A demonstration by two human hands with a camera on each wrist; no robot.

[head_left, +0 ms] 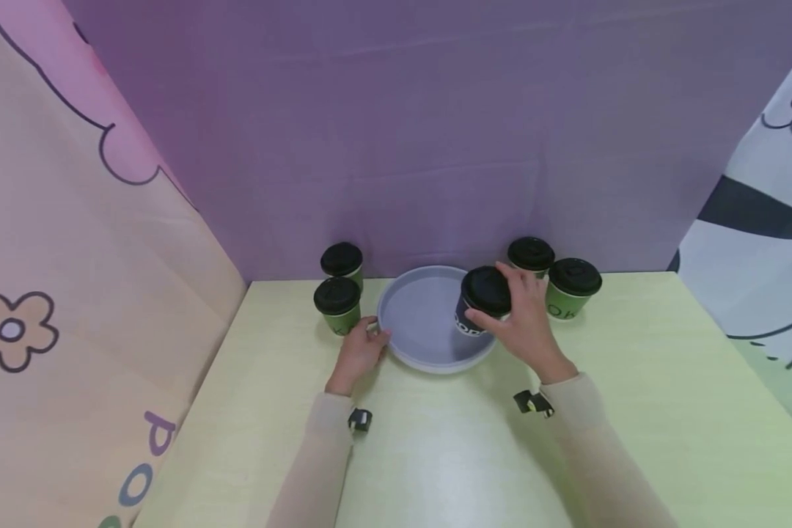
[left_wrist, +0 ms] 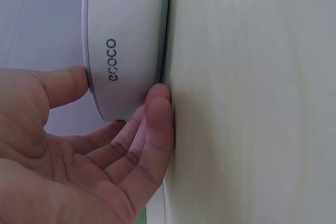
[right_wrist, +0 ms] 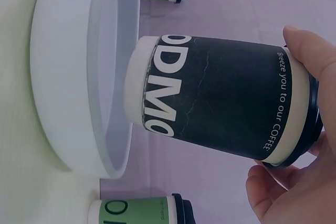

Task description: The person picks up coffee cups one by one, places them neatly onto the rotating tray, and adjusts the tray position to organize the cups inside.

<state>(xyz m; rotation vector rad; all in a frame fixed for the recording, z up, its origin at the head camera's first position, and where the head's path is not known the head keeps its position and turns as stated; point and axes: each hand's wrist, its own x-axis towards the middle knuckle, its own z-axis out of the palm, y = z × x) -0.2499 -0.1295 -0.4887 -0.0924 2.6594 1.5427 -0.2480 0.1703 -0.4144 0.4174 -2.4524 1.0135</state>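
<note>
A dark paper coffee cup (right_wrist: 220,98) with white lettering and a black lid is held by my right hand (head_left: 528,319), whose fingers and thumb grip it around the lid end. The cup is tilted a little and hangs over the right part of a round pale grey tray (head_left: 422,315). In the right wrist view its base is level with the tray's rim. My left hand (head_left: 361,352) holds the tray's near left edge. In the left wrist view the thumb presses the rim and the fingertips (left_wrist: 159,114) reach the bottom edge, below the word ecoco.
Two green cups with black lids, a front one (head_left: 338,304) and a back one (head_left: 342,260), stand left of the tray. To its right are another lidded cup (head_left: 531,255) and a green cup (head_left: 573,288). A purple backdrop (head_left: 396,147) rises behind the table (head_left: 435,447).
</note>
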